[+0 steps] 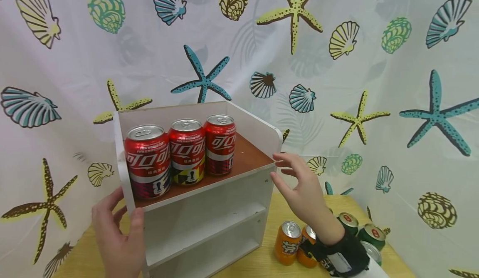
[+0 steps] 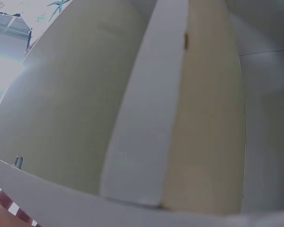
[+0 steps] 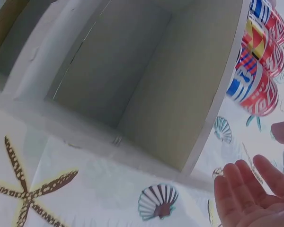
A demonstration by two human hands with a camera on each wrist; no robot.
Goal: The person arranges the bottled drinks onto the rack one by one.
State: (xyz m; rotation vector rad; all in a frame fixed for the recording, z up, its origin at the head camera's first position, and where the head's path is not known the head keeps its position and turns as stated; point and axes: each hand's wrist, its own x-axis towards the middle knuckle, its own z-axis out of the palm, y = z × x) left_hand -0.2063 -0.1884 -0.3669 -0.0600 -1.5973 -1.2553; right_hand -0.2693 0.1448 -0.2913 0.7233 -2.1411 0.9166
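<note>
Shelf (image 1: 258, 132) is stood on the desk (image 1: 82, 257). Three red cans (image 1: 187, 153) are set upright in a row on its top board, toward the left. Left side panel looks gripped by the left hand (image 1: 119, 236): thumb at the front edge, fingers along the outer face. Right hand (image 1: 303, 190) is held at the right front corner, fingers loosely bent, thumb apart, nothing held; contact with the panel can't be confirmed. Orange cans (image 1: 288, 242) and green cans (image 1: 372, 236) are stood right of the shelf.

Step, judged: shelf being steadied with the red cans loaded. Next move probably calls for the right hand to be set on the right panel, or taken to the orange cans; which can't be told. Tilting should be avoided, red cans look unsecured.

View differences: right palm is shown by right wrist only. Metal pin (image 2: 18, 161) inside the shelf is shown up close by left wrist. Orange and green cans are shown by head only.
</note>
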